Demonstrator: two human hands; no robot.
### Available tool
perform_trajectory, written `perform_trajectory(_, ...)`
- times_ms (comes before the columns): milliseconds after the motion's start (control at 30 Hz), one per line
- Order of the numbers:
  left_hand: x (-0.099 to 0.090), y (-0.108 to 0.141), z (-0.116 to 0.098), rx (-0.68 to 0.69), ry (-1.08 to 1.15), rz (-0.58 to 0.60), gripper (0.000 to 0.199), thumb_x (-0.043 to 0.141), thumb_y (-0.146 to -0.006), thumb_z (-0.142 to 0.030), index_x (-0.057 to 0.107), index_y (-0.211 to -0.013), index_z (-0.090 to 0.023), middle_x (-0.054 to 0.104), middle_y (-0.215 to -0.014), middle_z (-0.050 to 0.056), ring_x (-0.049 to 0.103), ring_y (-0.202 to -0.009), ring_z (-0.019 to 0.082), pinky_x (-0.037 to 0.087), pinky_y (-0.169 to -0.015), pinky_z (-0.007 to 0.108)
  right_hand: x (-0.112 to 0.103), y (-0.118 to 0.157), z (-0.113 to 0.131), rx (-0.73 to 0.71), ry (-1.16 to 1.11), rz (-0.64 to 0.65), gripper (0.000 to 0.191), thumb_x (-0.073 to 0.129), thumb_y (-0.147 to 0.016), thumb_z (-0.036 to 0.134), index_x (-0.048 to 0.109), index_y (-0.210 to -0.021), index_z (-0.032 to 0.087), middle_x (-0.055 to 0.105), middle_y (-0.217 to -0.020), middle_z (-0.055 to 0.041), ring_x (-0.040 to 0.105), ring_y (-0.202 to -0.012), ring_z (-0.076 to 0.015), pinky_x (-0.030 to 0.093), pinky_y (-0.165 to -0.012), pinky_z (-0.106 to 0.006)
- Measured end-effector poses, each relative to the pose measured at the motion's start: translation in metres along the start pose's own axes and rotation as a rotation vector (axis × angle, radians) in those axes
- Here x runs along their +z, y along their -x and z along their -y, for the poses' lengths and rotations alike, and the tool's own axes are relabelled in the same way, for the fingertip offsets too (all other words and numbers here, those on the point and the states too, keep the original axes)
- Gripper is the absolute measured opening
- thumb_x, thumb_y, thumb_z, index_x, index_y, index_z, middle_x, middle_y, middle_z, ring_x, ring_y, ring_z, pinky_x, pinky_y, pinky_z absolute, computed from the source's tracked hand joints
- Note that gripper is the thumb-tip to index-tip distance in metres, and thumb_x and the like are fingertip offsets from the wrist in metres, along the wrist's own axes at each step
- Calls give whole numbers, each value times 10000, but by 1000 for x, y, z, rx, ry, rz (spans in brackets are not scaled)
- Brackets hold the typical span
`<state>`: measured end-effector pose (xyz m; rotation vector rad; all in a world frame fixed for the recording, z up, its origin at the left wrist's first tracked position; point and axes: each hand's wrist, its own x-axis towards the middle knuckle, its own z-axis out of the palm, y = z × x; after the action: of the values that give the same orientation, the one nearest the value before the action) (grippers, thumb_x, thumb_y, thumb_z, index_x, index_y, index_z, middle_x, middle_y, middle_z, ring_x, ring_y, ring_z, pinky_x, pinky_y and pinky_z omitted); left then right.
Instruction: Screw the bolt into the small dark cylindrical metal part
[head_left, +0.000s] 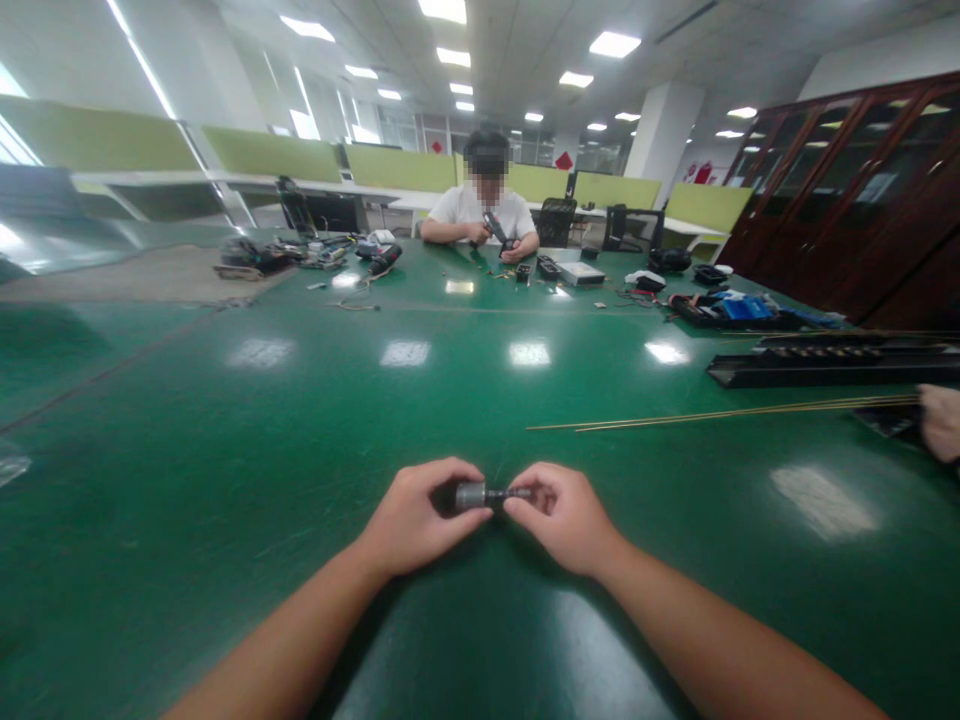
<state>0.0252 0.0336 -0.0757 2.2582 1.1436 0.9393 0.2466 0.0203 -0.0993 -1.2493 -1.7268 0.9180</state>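
Low over the green tabletop, my left hand (411, 520) is closed around a short grey metal cylinder (471, 495), thumb below and fingers above. A thin dark shaft (496, 495) sticks out of the cylinder's right end. My right hand (568, 515) pinches the far part of this shaft between thumb and fingers. Cylinder and shaft lie in one line, roughly level. Whether they are one piece or two I cannot tell. My right fingers partly cover the shaft's tip.
Long thin brass-coloured rods (675, 417) lie to the right, near another person's hand (941, 422). Behind them is a black metal channel (825, 368). Across the green table (247, 440), a person (480, 215) holds a tool. A power drill (385, 260) and a parts tray (739, 310) stand farther back.
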Motion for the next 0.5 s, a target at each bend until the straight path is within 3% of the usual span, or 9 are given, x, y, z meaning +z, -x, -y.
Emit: perform_trajectory(500, -3, -1, -3, -33, 26, -11, 212, 748, -788, -352, 691, -942, -219, 714, -850, -17, 657, -741, 137, 477, -717, 238, -3, 0, 0, 32, -116, 6, 153, 692, -791, 292, 682, -841, 147, 559, -612, 27, 465, -522, -99, 340, -497, -217)
